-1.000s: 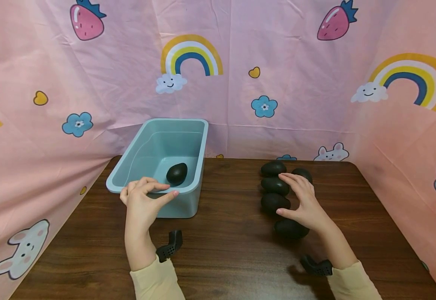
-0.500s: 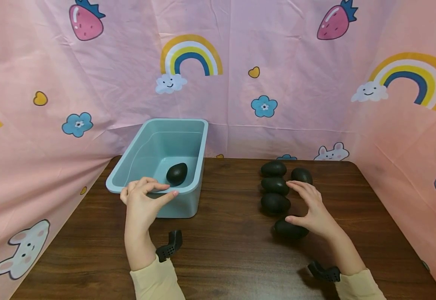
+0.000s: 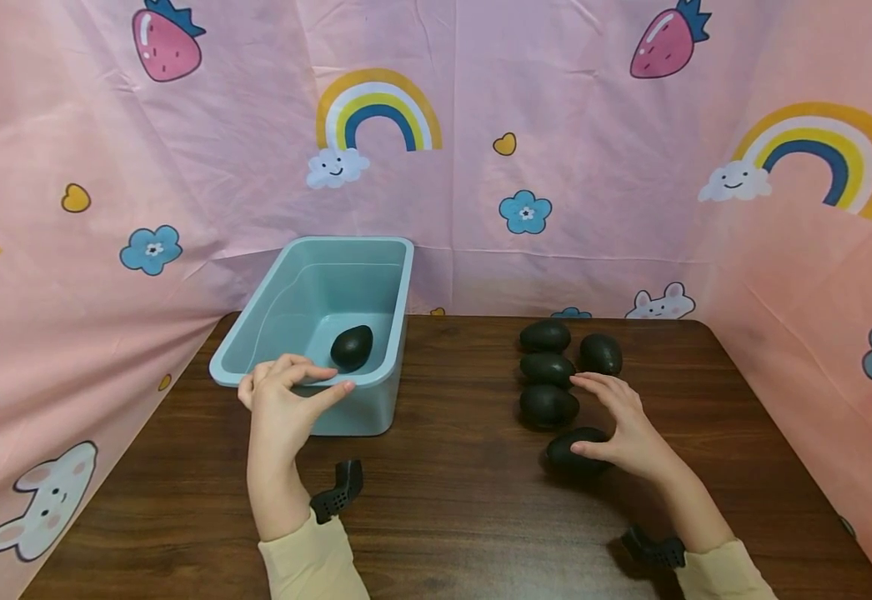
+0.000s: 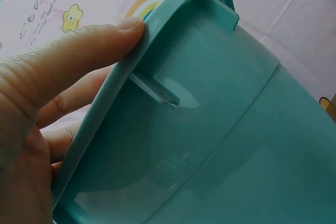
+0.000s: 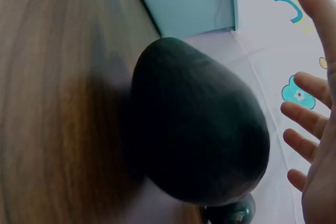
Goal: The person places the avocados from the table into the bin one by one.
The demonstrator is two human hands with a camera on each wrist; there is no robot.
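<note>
My left hand [image 3: 283, 408] holds the near rim of a light blue plastic bin [image 3: 398, 333]. In the left wrist view its thumb lies along the bin's rim [image 4: 100, 106], with the other fingers behind it. One dark avocado [image 3: 352, 347] lies inside the bin. Over on the right, my right hand [image 3: 631, 429] is spread above the nearest avocado [image 3: 573, 452], thumb overlapping it in the head view. The right wrist view has this avocado [image 5: 199, 124] large, with the fingers apart and nothing between them.
Beyond the nearest avocado, three more avocados lie in a column, the middle avocado [image 3: 547, 369] among them. Another avocado [image 3: 600, 356] sits to their right. A printed cloth [image 3: 466, 183] hangs behind and beside the brown wooden table [image 3: 451, 500].
My right hand has drawn back toward me and to the right, from over the column of avocados to the nearest one. The left hand stays at the bin's rim.
</note>
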